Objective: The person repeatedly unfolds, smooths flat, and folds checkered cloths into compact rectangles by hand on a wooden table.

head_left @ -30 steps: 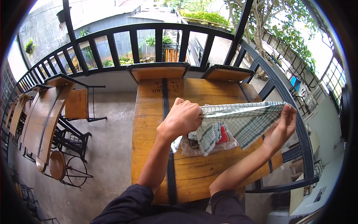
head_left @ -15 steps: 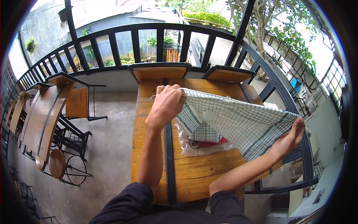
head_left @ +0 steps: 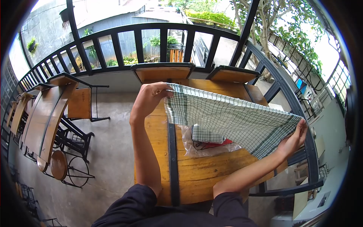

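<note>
A white and green checked cloth [head_left: 227, 113] hangs stretched between my two hands above the wooden table [head_left: 200, 181]. My left hand [head_left: 151, 98] pinches its upper left corner. At the right end, my right hand [head_left: 293, 138] grips the other corner between thumb and fingers. Below the cloth lies a clear plastic bag [head_left: 189, 145] with a folded checked cloth [head_left: 207, 135] and something red [head_left: 215, 144] on or in it; the hanging cloth hides part of these.
Two wooden chairs [head_left: 164, 72] stand at the table's far side, before a black railing [head_left: 151, 27]. To the left are another wooden table [head_left: 47, 121], a chair [head_left: 80, 103] and a round stool [head_left: 59, 165] on the concrete floor [head_left: 109, 151]. A railing [head_left: 274, 81] runs along the right.
My left hand has moved left and slightly up with its corner, pulling the cloth wider and straighter. My right hand has stayed almost in place. More of the bag's left side shows.
</note>
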Motion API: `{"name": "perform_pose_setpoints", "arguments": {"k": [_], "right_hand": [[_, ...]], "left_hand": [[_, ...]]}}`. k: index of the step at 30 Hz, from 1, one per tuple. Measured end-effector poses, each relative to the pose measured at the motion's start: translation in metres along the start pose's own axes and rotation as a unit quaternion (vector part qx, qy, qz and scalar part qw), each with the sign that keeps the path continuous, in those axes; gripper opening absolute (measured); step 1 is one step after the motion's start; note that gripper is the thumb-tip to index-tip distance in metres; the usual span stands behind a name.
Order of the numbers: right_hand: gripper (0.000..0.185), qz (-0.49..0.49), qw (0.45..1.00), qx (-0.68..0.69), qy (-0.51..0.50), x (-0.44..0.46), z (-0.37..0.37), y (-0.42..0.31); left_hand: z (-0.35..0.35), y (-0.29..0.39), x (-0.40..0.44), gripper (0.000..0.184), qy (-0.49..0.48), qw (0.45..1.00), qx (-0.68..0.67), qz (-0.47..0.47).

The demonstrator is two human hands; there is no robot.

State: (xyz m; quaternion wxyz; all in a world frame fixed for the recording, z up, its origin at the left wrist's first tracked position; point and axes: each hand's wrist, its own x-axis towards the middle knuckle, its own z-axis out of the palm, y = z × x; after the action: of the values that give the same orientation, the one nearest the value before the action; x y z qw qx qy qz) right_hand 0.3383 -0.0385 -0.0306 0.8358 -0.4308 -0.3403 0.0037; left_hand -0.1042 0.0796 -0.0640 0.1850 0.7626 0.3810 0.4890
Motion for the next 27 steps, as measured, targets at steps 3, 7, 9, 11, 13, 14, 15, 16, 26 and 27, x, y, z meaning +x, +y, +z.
{"name": "perform_pose_setpoints", "arguments": {"k": [3, 7, 9, 11, 13, 14, 15, 16, 26, 27], "right_hand": [[0.028, -0.009, 1.0, -0.016, 0.015, 0.005, -0.004, 0.003], [0.032, -0.01, 0.999, -0.027, 0.046, 0.01, -0.013, 0.007], [0.032, 0.005, 0.999, -0.019, 0.042, 0.013, -0.018, 0.009], [0.031, 0.02, 0.999, -0.012, 0.039, 0.013, -0.021, 0.011], [0.03, 0.018, 0.999, -0.034, 0.03, 0.011, -0.02, 0.011], [0.03, 0.018, 0.999, -0.034, 0.029, 0.01, -0.019, 0.011], [0.03, 0.012, 0.999, -0.035, 0.021, 0.009, -0.016, 0.011], [0.029, 0.006, 0.999, -0.036, 0.014, 0.009, -0.014, 0.011], [0.027, 0.013, 0.999, -0.027, -0.04, 0.02, -0.02, 0.034], [0.028, 0.028, 0.999, -0.011, -0.042, 0.02, -0.022, 0.035]], "left_hand": [[-0.003, -0.002, -0.001, 0.015, -0.029, 0.998, -0.051, -0.031], [-0.003, 0.0, -0.003, 0.011, -0.042, 0.989, -0.131, -0.06], [-0.004, 0.005, -0.003, 0.009, -0.046, 0.981, -0.18, -0.059], [-0.001, 0.004, -0.002, 0.009, -0.026, 0.983, -0.176, -0.045], [0.001, 0.002, 0.003, 0.009, -0.004, 0.985, -0.169, -0.028], [0.003, -0.001, 0.006, 0.01, 0.03, 0.992, -0.121, 0.008], [0.005, -0.002, 0.007, 0.01, 0.064, 0.994, -0.072, 0.044], [0.007, -0.001, 0.007, 0.01, 0.065, 0.994, -0.073, 0.043], [0.016, -0.002, 0.013, 0.012, 0.155, 0.973, -0.17, -0.009], [0.017, -0.003, 0.014, 0.012, 0.164, 0.972, -0.166, 0.016]]}}
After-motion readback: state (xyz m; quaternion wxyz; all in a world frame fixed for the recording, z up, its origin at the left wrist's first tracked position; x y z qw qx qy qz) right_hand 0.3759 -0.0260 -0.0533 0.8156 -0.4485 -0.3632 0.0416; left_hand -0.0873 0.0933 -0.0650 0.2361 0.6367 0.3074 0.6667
